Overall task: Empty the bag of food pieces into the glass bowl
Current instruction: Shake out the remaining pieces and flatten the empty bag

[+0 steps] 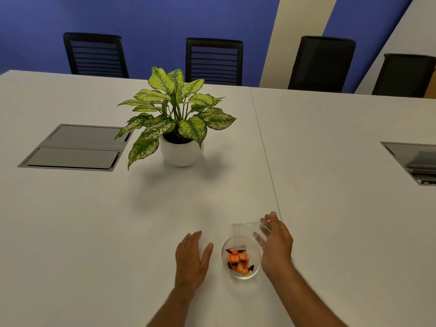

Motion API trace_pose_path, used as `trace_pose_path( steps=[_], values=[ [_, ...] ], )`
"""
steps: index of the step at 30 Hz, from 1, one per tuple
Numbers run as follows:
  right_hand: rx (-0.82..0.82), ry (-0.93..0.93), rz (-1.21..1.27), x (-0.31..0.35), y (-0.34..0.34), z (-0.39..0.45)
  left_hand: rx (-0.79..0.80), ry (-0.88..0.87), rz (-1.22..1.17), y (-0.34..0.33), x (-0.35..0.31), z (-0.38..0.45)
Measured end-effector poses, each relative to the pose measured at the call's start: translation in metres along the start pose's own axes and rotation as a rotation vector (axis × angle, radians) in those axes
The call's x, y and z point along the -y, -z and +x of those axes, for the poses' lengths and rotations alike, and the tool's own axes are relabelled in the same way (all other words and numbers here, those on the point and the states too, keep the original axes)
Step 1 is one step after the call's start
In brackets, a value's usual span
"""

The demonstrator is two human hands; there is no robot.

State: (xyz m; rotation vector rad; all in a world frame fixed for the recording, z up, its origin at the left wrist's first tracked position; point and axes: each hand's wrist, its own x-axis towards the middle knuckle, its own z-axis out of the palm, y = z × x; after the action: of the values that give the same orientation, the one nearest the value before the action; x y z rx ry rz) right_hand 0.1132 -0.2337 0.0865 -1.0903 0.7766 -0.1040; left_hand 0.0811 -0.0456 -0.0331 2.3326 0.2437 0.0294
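A small glass bowl (241, 274) stands on the white table (94, 232) near its front edge. Several orange and black wrapped food pieces (238, 260) lie inside it. A clear plastic bag (243, 228) lies just beyond the bowl, and it looks empty. My right hand (276, 244) is at the bag's right end, with thumb and fingers around the plastic. Left of the bowl, my left hand (192, 258) lies flat with straight fingers and holds nothing.
A potted plant (177, 128) in a white pot stands at mid table. Grey cable hatches are set into the table at the left (73, 147) and the right edge (415, 161). Black chairs (213, 60) line the far side.
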Motion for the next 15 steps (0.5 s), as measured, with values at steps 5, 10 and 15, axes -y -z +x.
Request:
trace_pose_path(
  steps=[5, 10, 15],
  values=[
    [0.090, -0.334, 0.191, 0.006, -0.001, -0.010, -0.080, -0.071, -0.529, 0.018, -0.050, -0.012],
    [0.118, -0.418, 0.252, -0.001, -0.001, -0.027, -0.052, 0.003, -0.768, 0.018, -0.086, -0.025],
    [0.205, -0.431, 0.120, -0.004, 0.009, -0.040, -0.117, 0.204, -0.924, 0.024, -0.103, -0.027]
  ],
)
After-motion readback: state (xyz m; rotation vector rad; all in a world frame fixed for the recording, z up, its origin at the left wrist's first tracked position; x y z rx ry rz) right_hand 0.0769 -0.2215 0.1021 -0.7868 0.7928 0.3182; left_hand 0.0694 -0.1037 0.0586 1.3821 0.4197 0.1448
